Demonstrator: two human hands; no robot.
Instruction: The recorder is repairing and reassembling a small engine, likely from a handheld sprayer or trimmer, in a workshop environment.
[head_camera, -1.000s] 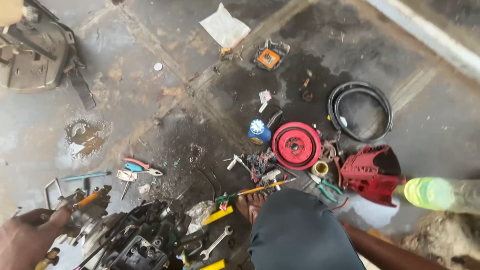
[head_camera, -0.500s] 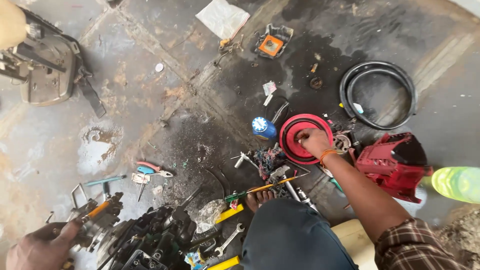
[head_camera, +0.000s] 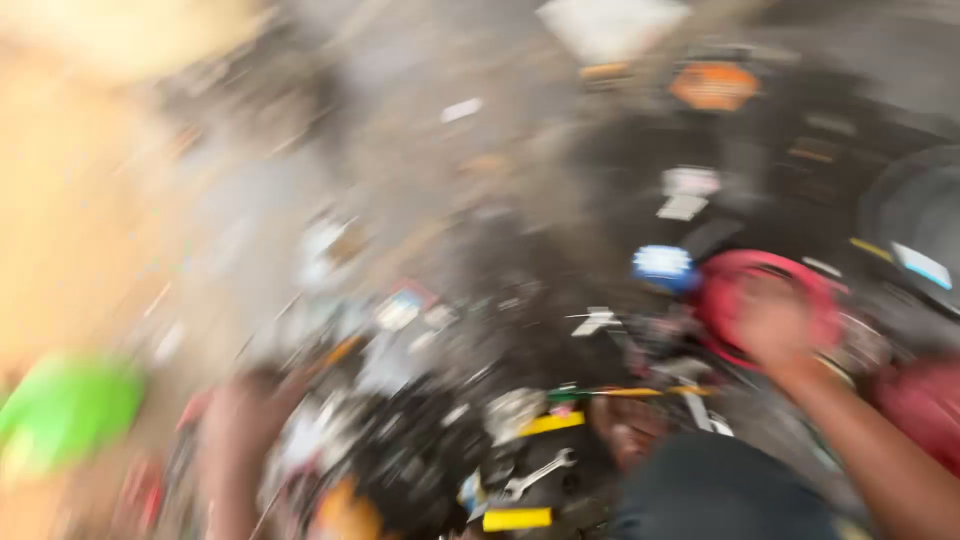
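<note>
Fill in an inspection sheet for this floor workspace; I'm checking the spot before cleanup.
Surface: stained, dark floor, heavily motion-blurred.
Job's things: red round disc under the right hand; dark engine parts by the left hand.
Clutter: spanner, blue cap, orange-framed part, white sheet, green blur.
Fingers: too blurred to tell any grip.
Cables: black hose coil.
Surroundings: red housing at right.

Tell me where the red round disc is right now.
In the blurred head view the red round disc lies on the floor at right of centre, under the right hand, which is on it. A small blue cap sits just to its left.
</note>
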